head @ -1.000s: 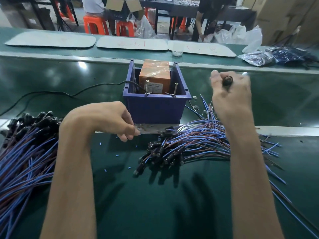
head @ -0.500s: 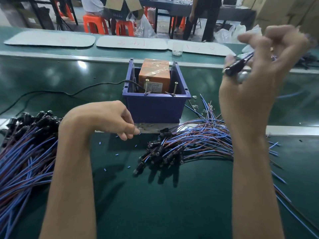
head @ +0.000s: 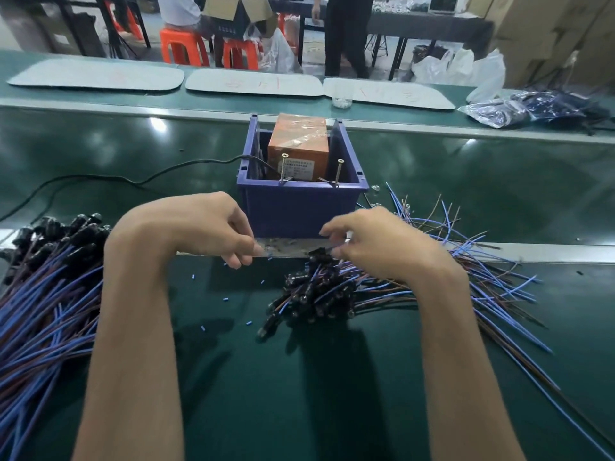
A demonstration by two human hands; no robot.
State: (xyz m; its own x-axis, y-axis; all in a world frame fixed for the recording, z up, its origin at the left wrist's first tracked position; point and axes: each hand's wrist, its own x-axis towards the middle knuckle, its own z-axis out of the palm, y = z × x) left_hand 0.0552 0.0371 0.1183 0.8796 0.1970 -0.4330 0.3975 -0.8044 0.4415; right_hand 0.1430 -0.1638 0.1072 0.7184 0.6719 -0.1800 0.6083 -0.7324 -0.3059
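**Wire bundle.** A loose bundle of thin blue and brown wires [head: 399, 291] lay on the green counter [head: 266, 410], right of centre. Each wire ended in a black cylindrical cap [head: 309, 294]. The capped ends were bunched together, pointing left and near. The bare free ends fanned out to the right and far. One capped wire [head: 317, 254] sat at the far edge of the bunch, pinched by the fingers [head: 339, 252] of the right hand [head: 382, 244].
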